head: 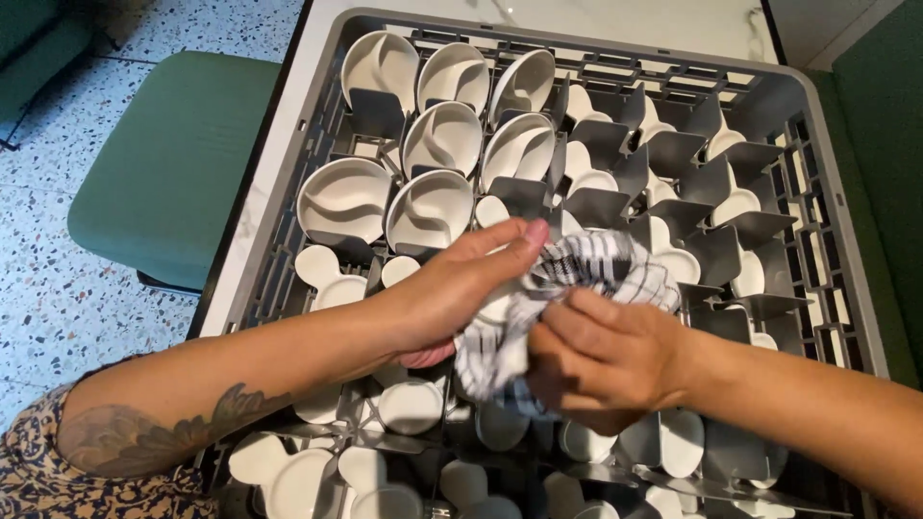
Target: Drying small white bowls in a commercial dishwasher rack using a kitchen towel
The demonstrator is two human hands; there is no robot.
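My left hand and my right hand meet over the middle of a grey dish rack. Both are wrapped around a black-and-white checked cloth bunched between them. A small white dish shows only as a sliver inside the cloth, under my left fingers. The rack is packed with white bowls standing on edge in its compartments, and white handled dishes lie below my hands.
The rack sits on a white table with a dark edge. A green upholstered seat stands left of the table on a speckled floor. A green wall panel borders the right side.
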